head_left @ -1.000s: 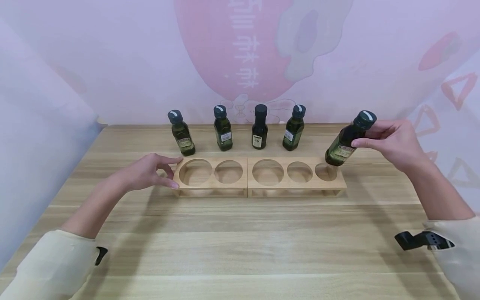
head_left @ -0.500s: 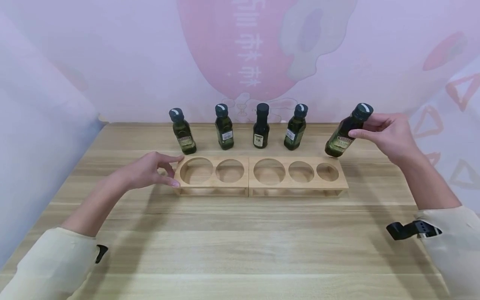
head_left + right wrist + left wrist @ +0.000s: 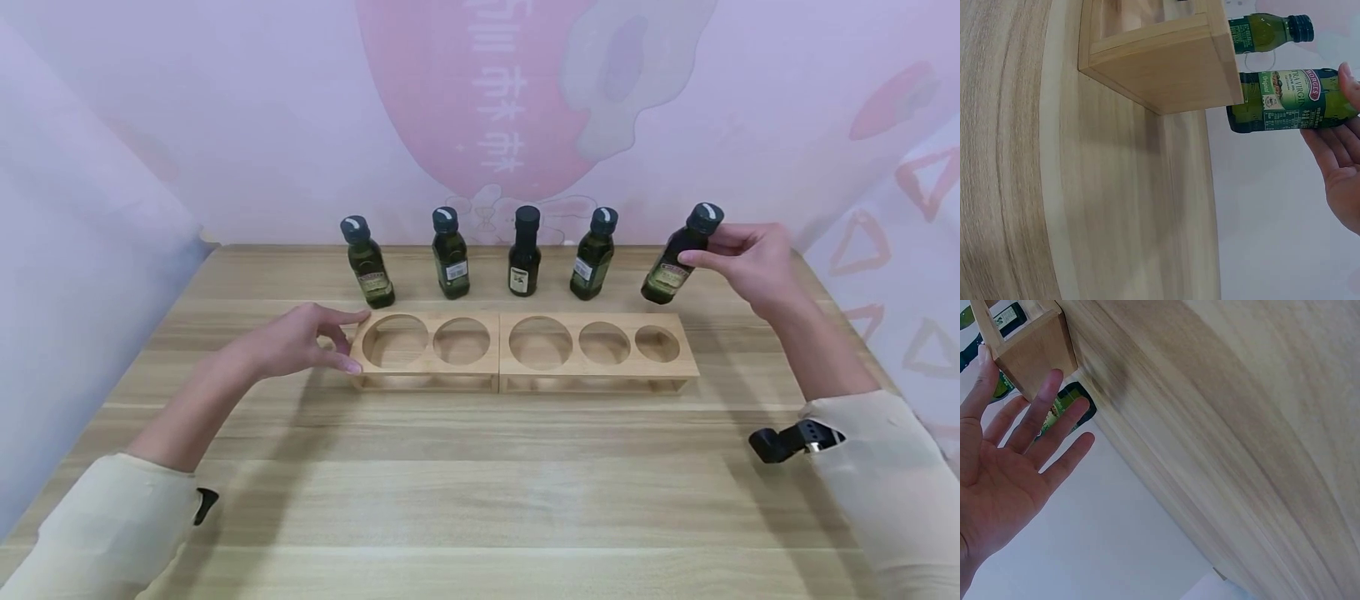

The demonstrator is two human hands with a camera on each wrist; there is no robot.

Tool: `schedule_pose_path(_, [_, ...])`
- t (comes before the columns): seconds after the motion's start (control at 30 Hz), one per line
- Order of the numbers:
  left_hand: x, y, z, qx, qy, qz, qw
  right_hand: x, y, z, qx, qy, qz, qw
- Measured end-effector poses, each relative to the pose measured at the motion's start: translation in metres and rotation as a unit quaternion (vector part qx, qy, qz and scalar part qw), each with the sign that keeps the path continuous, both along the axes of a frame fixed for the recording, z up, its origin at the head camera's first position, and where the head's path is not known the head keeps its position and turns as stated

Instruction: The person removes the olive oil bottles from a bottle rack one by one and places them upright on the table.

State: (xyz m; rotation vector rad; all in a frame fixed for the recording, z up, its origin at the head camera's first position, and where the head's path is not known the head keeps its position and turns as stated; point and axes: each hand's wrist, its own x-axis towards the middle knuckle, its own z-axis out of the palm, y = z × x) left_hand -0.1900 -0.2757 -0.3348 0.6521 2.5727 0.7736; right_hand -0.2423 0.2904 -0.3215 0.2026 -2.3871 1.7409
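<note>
My right hand grips a dark green olive oil bottle near its neck. The bottle leans to the right, just behind the wooden rack's right end. In the right wrist view its label faces the camera; whether its base touches the table cannot be seen. On the left, my left hand pinches the rack's left end, thumb at the front corner and index finger at the back. The left wrist view shows its other fingers spread. The rack's right part has three round holes, its left part two.
Several small dark bottles stand in a row behind the rack, among them a leftmost one, a slimmer one and one to its right. A pale printed curtain closes off the table's back. Wooden tabletop stretches in front.
My right hand has carried the olive oil bottle left and back, from above the rack's right end to behind it. The left hand stays at the rack's left end.
</note>
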Motion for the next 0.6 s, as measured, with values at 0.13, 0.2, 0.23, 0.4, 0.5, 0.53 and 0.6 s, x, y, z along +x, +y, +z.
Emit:
schedule_pose_path(0.13, [0.0,0.001,0.002,-0.003,-0.006,0.0,1.0,-0.004,-0.002,-0.005,-0.005,0.001,-0.003,1.0])
schedule_pose_path(0.2, [0.0,0.002,0.002,-0.002,-0.008,0.002,1.0,-0.005,-0.003,-0.007,0.0,-0.002,-0.005,1.0])
schedule_pose_path(0.23, [0.0,0.002,0.002,-0.001,-0.01,0.002,0.9999,-0.006,-0.003,-0.008,0.002,-0.004,-0.005,1.0])
schedule_pose_path(0.4, [0.0,0.002,0.002,-0.006,-0.009,0.001,0.9999,-0.011,-0.005,-0.013,0.015,-0.014,-0.008,0.9997])
schedule_pose_path(0.5, [0.0,0.002,0.003,-0.005,-0.009,0.002,0.9999,-0.014,-0.007,-0.015,0.021,-0.018,-0.011,0.9996])
schedule_pose_path(0.53, [0.0,0.003,0.003,-0.005,-0.009,0.003,0.9999,-0.015,-0.008,-0.016,0.021,-0.02,-0.011,0.9995])
schedule_pose_path(0.6, [0.0,0.003,0.003,-0.006,-0.009,0.003,0.9999,-0.016,-0.009,-0.018,0.021,-0.023,-0.01,0.9995])
